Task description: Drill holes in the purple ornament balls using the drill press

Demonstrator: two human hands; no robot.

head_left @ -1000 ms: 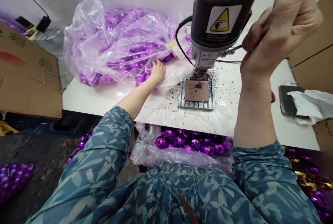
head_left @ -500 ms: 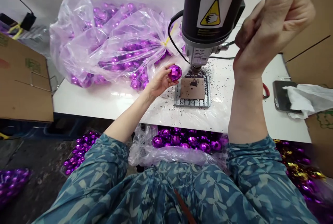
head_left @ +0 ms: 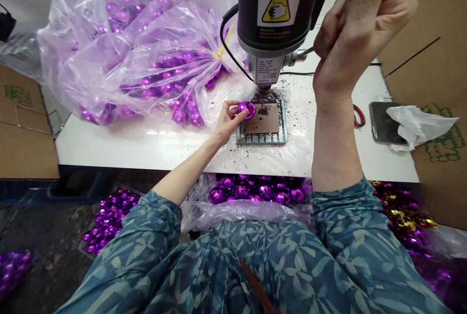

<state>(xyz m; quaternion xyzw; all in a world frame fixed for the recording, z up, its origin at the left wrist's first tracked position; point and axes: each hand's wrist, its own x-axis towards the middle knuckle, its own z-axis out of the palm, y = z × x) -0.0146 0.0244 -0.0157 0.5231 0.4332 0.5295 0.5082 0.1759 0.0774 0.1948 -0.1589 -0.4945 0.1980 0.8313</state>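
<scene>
A faceted purple ball (head_left: pixel 246 110) is pinched between the thumb and fingers of my left hand (head_left: pixel 229 122), over the left edge of a brown square plate (head_left: pixel 268 122) on a slotted metal base (head_left: pixel 262 138). Above the base stands a black drill press (head_left: pixel 280 10) with a yellow warning label; its chuck (head_left: pixel 264 90) is just over the plate. My right hand (head_left: pixel 365 27), raised at the right of the machine, is closed round the end of its lever (head_left: pixel 308 51). Dark shavings lie on the plate and around the base.
A large clear bag of purple balls (head_left: pixel 146 71) fills the table's back left. On the right are a phone (head_left: pixel 386 122), crumpled tissue (head_left: pixel 419 127) and a red-handled tool (head_left: pixel 359 115). More purple balls (head_left: pixel 255 190) lie below the front edge. Cardboard boxes (head_left: pixel 25 129) flank the table.
The view has shifted, so the machine and table appear further left. My left hand has brought the purple ball closer to the plate, its thumb now in front of the ball. My right hand keeps its grip.
</scene>
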